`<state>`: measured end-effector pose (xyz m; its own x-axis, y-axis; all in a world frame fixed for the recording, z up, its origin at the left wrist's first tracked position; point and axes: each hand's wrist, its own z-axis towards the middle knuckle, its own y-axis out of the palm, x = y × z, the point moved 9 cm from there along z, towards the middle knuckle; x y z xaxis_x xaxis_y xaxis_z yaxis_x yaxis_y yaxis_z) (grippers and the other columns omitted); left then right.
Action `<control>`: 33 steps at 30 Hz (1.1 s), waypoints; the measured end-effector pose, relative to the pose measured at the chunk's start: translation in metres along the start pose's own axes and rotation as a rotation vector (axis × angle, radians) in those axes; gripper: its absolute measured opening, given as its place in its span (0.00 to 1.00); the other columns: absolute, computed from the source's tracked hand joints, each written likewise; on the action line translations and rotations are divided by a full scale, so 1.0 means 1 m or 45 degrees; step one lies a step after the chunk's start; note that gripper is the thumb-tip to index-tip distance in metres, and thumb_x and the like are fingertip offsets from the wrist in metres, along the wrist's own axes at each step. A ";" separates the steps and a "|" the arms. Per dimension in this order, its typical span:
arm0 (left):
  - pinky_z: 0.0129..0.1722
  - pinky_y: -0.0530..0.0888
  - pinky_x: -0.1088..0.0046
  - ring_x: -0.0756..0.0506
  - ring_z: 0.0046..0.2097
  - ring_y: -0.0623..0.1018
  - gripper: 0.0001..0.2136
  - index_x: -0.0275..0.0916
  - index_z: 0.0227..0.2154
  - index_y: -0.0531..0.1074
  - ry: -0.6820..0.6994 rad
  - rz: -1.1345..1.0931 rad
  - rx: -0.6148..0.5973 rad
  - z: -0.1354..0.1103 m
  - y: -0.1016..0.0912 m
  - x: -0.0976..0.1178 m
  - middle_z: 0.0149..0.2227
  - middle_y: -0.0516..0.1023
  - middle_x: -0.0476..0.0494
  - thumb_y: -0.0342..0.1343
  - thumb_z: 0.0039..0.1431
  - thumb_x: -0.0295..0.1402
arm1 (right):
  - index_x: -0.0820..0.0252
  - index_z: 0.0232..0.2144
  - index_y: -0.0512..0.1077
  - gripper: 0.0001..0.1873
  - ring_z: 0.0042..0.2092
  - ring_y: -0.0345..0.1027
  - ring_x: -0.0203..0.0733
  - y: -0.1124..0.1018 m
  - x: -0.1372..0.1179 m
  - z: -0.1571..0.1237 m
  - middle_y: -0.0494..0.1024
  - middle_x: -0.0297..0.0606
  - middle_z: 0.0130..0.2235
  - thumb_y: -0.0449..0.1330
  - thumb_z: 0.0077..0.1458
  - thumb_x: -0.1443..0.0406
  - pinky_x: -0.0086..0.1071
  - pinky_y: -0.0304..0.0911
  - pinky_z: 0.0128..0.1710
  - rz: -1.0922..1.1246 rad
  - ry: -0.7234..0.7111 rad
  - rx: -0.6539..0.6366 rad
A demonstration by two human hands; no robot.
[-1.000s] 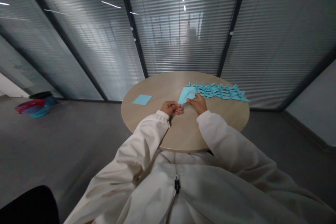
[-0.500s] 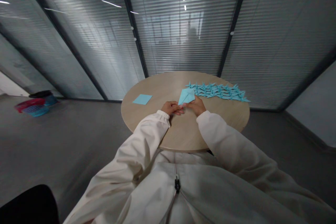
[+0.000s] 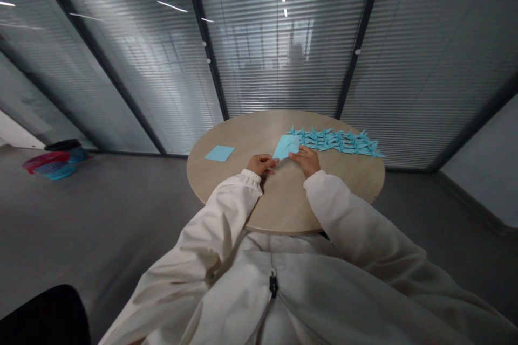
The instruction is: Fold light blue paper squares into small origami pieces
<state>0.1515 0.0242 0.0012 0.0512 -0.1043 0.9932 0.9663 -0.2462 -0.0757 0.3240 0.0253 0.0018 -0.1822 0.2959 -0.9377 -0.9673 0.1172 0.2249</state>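
Note:
A partly folded light-blue paper (image 3: 286, 146) lies on the round wooden table (image 3: 283, 199) in front of me. My left hand (image 3: 261, 164) has its fingers curled and pinches the paper's near left corner. My right hand (image 3: 306, 160) rests on the paper's near right edge, fingers pressed together on it. Both arms are in white sleeves. Just beyond the paper, to the right, several folded blue paper cranes (image 3: 338, 140) lie in rows.
A flat blue paper square (image 3: 219, 153) lies on the table's left side. Glass walls with blinds stand behind the table. A red and blue basket (image 3: 54, 166) sits on the grey floor far left. A dark chair back (image 3: 44, 315) shows at bottom left.
The paper's raised flap has been pressed down flatter on the table. My right hand slid a little to the right along the near edge; the left hand barely moved.

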 end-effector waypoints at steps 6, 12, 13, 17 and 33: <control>0.22 0.72 0.77 0.52 0.25 0.71 0.18 0.33 0.22 0.72 0.080 -0.031 0.213 0.001 -0.018 0.009 0.21 0.72 0.48 0.65 0.34 0.44 | 0.63 0.31 0.72 0.21 0.33 0.71 0.42 0.005 0.001 0.000 0.78 0.38 0.29 0.67 0.31 0.58 0.34 0.65 0.36 -0.014 0.009 -0.068; 0.25 0.73 0.75 0.49 0.29 0.74 0.20 0.33 0.24 0.72 0.042 -0.168 0.374 0.000 -0.033 0.008 0.24 0.73 0.46 0.67 0.30 0.43 | 0.65 0.32 0.74 0.23 0.34 0.71 0.44 0.016 0.000 -0.007 0.79 0.41 0.30 0.69 0.29 0.60 0.36 0.66 0.36 -0.045 0.085 -0.166; 0.25 0.73 0.75 0.49 0.30 0.74 0.20 0.33 0.24 0.71 0.034 -0.198 0.394 -0.001 -0.035 0.007 0.24 0.74 0.46 0.67 0.30 0.42 | 0.65 0.32 0.74 0.23 0.34 0.71 0.44 0.018 0.001 -0.008 0.79 0.41 0.31 0.69 0.28 0.60 0.36 0.66 0.36 -0.062 0.096 -0.190; 0.27 0.74 0.75 0.48 0.33 0.75 0.20 0.34 0.26 0.72 0.035 -0.295 0.401 -0.002 -0.038 0.005 0.26 0.74 0.46 0.66 0.32 0.43 | 0.66 0.32 0.76 0.24 0.33 0.70 0.43 0.024 0.010 -0.013 0.78 0.41 0.33 0.69 0.28 0.59 0.36 0.65 0.35 -0.202 0.149 -0.317; 0.24 0.72 0.75 0.51 0.25 0.72 0.17 0.36 0.23 0.66 0.063 -0.170 0.360 0.002 -0.035 0.005 0.20 0.68 0.51 0.61 0.41 0.46 | 0.58 0.45 0.68 0.30 0.31 0.70 0.38 0.032 -0.005 -0.011 0.76 0.32 0.31 0.59 0.33 0.69 0.30 0.64 0.31 -0.063 0.013 -0.419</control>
<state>0.1184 0.0341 0.0095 -0.0864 -0.1375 0.9867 0.9959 0.0157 0.0894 0.2917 0.0172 0.0106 -0.1339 0.2876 -0.9483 -0.9797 -0.1822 0.0831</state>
